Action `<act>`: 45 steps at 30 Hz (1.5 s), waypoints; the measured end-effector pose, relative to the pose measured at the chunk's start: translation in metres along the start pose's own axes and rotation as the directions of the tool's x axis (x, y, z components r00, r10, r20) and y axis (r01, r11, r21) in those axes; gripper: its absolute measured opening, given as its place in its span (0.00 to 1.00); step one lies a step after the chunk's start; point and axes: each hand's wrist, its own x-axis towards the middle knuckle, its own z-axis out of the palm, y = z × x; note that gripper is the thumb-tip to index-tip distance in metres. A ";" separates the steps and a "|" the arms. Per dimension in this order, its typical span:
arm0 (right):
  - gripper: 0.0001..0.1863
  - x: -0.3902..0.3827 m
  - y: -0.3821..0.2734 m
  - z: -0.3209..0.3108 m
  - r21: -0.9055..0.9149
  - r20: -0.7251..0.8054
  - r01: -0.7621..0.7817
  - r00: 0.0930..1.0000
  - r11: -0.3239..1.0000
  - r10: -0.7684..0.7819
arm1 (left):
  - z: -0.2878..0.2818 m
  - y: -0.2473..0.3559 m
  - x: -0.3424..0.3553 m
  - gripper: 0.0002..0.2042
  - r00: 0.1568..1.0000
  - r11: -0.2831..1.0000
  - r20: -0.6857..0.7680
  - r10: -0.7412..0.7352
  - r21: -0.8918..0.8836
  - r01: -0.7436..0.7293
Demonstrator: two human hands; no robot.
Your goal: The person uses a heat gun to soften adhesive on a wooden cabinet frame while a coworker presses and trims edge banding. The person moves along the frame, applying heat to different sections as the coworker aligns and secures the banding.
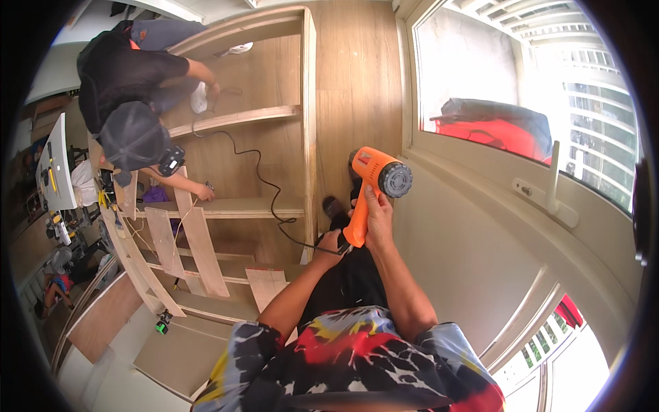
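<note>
An orange heat gun (371, 167) with a black ribbed round end is held upright in front of my body. My right hand (379, 218) is closed around its handle, thumb up along the side. Below and to the left, my left hand (329, 248) is closed on the black power cord (276, 206) close to the foot of the handle; its fingertips are partly hidden. From there the cord runs loosely leftward over a wooden frame (309, 123) toward a co-worker.
A co-worker in a dark cap (137, 136) bends over the frame at left, one hand on a crosspiece. Loose wooden strips (204, 250) lean across the frame's near part. At right stand a pale wall (473, 226) and a window with a handle (553, 180). My shoe (333, 206) shows below.
</note>
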 end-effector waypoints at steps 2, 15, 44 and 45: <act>0.23 -0.001 0.003 -0.009 0.003 -0.005 0.031 1.000 1.000 -0.031 | 0.011 -0.017 0.009 0.33 0.996 0.997 -0.082 -0.037 0.065 0.042; 0.14 0.055 0.020 -0.066 -0.133 0.001 0.096 0.995 0.987 -0.096 | -0.008 -0.089 0.103 0.34 0.776 0.921 -0.569 -0.273 0.077 0.381; 0.19 0.089 0.010 -0.103 -0.176 0.132 0.120 0.986 0.977 -0.097 | -0.026 -0.045 0.116 0.58 0.454 0.743 -0.607 -0.653 -0.630 0.227; 0.19 0.094 0.017 -0.110 -0.156 0.146 0.116 0.985 0.981 -0.093 | -0.014 -0.053 0.114 0.58 0.481 0.756 -0.590 -0.648 -0.576 0.312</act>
